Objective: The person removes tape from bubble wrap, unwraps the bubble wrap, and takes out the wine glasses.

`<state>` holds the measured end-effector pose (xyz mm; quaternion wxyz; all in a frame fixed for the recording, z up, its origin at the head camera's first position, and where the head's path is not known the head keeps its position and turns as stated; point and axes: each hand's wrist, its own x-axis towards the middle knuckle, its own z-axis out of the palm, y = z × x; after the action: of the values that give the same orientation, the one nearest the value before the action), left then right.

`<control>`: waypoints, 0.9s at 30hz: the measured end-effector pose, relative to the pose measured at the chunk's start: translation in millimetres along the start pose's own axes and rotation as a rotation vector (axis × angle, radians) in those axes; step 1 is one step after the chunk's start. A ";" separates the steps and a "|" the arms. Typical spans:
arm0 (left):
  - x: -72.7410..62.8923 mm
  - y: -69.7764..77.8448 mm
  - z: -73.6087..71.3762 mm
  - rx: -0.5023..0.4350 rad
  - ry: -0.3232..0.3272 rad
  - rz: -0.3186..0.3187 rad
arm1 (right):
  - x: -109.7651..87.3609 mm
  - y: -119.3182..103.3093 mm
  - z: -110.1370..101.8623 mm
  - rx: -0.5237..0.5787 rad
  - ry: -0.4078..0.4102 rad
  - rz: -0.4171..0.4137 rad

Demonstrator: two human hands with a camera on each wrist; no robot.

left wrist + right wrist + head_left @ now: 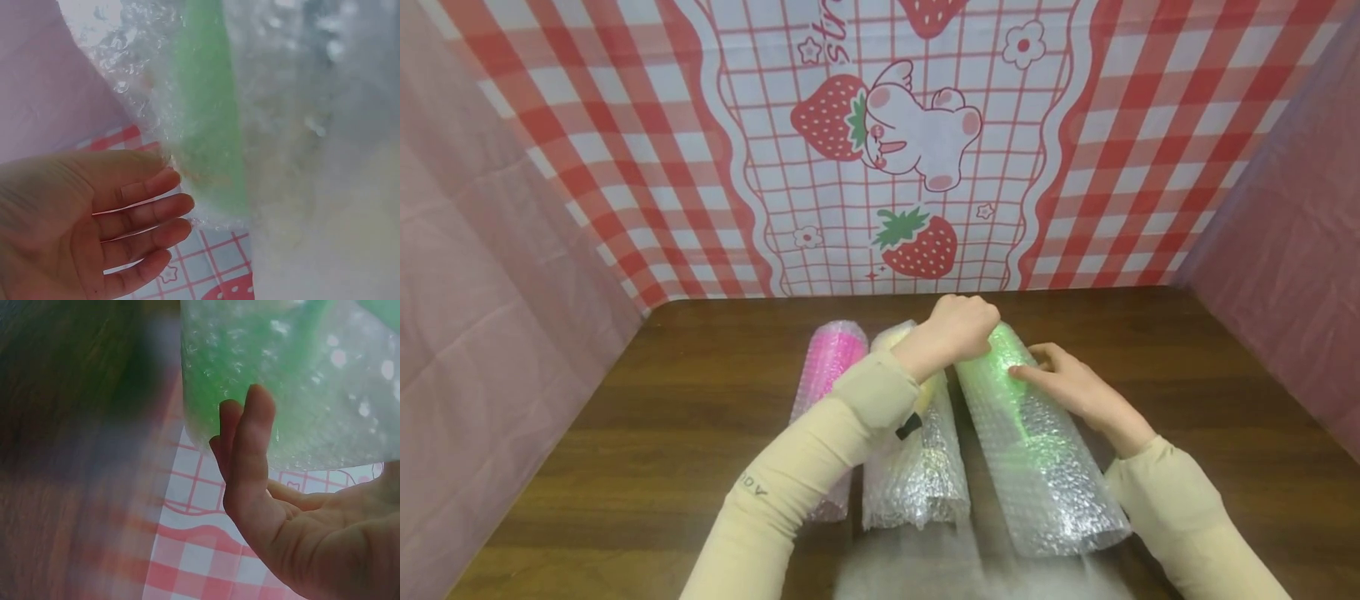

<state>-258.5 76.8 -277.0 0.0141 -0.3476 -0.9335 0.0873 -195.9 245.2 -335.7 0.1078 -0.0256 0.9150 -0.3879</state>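
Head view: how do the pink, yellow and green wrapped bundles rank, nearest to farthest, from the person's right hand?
1. Green bundle, on the right, at the right hand.
2. Yellow bundle, in the middle.
3. Pink bundle, on the left, farthest.

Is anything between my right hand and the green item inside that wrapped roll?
Yes: the clear bubble wrap around the green item. The right hand is on the outside of it; nothing else visible stands between them.
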 end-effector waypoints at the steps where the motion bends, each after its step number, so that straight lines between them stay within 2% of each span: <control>1: -0.8 -1.1 -0.9 -0.004 -0.002 -0.001 | 0.1 0.2 0.0 -0.005 -0.001 0.001; 10: -6.6 -9.0 -7.8 -0.031 -0.002 -0.009 | 1.7 1.3 2.0 -0.026 -0.028 0.015; 17: -3.9 -3.1 -0.9 -0.016 -0.034 0.010 | 1.2 -2.0 2.6 -0.034 -0.011 0.017; 23: -2.7 0.9 -1.3 0.005 -0.005 -0.009 | -3.5 -6.2 1.8 -0.046 0.030 -0.022; 27: -3.0 1.5 -1.2 0.010 -0.013 -0.010 | -6.5 -7.6 2.5 -0.062 0.051 -0.046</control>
<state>-255.1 76.1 -276.0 0.0103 -0.3422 -0.9348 0.0941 -189.3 239.0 -330.8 0.0745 -0.0402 0.9283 -0.3622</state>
